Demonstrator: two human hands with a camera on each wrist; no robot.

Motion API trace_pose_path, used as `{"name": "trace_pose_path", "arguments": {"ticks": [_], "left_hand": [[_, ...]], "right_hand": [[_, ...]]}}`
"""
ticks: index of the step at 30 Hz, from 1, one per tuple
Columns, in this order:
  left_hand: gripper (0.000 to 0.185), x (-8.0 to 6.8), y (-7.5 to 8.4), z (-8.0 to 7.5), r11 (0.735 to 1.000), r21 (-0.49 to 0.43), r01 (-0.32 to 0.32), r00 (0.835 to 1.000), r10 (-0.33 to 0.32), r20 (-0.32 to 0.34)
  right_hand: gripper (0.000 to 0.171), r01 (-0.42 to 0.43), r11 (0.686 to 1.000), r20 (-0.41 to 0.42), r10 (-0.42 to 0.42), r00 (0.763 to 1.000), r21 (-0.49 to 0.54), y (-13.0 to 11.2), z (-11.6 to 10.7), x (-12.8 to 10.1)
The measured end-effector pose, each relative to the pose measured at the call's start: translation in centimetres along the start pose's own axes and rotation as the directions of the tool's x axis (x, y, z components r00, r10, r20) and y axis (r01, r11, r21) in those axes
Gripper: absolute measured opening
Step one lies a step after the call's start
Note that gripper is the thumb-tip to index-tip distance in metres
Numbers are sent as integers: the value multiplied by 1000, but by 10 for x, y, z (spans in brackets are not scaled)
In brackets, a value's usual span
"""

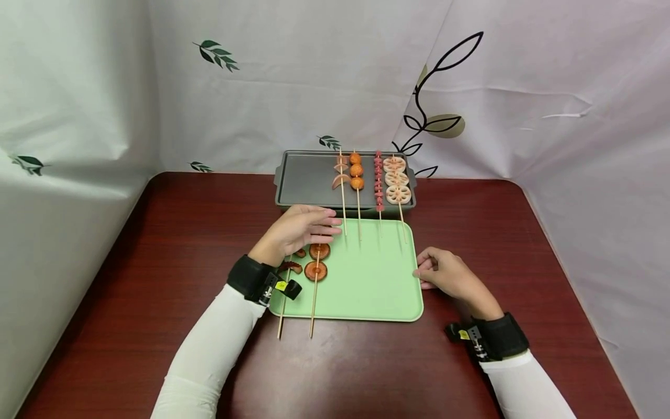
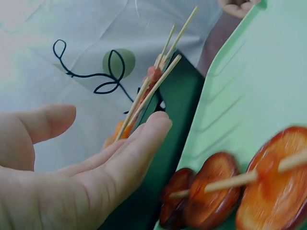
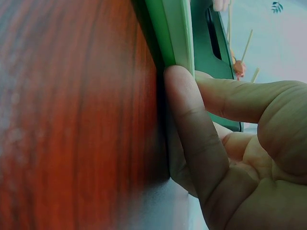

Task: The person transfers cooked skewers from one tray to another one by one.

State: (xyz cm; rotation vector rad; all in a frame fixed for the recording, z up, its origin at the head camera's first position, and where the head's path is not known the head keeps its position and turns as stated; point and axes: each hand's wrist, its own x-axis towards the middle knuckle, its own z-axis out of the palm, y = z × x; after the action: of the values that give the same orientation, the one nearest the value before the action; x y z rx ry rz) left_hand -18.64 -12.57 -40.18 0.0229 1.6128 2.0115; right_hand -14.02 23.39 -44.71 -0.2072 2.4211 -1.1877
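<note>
Hovering flat-fingered over 2 skewers (image 1: 313,291), the left hand (image 1: 298,230); right hand (image 1: 445,273) touches 1 tray (image 1: 377,279).

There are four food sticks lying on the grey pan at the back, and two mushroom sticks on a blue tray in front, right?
Nearly. The tray in front is light green, not blue, as the head view shows. The rest holds: four skewers lie on the grey pan, and two mushroom skewers rest on the tray near the left hand.
</note>
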Motion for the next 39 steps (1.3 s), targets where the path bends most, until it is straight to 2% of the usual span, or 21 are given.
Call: {"name": "trace_pose_path", "arguments": {"ticks": [4, 8, 14, 17, 30, 39], "left_hand": [[46, 7, -3, 6, 994, -107, 16, 1000, -16, -1], [45, 13, -5, 12, 977, -212, 21, 999, -27, -29], [44, 17, -5, 17, 969, -246, 14, 998, -30, -61], [43, 19, -4, 18, 970, -244, 10, 996, -31, -79], [37, 24, -5, 17, 993, -120, -21, 988, 2, -156], [34, 24, -3, 14, 999, -44, -20, 985, 13, -170]], "right_hand": [[22, -3, 1000, -1, 3, 1000, -1, 0, 0, 0], [23, -2, 1000, 3, 2, 1000, 8, -1, 0, -1], [23, 8, 1000, 9, -8, 1000, 11, -2, -1, -1], [22, 7, 1000, 5, -7, 1000, 7, -2, -1, -1], [23, 11, 1000, 1, -11, 1000, 16, 0, 1, 0], [23, -2, 1000, 2, 2, 1000, 17, 0, 0, 0]]}}
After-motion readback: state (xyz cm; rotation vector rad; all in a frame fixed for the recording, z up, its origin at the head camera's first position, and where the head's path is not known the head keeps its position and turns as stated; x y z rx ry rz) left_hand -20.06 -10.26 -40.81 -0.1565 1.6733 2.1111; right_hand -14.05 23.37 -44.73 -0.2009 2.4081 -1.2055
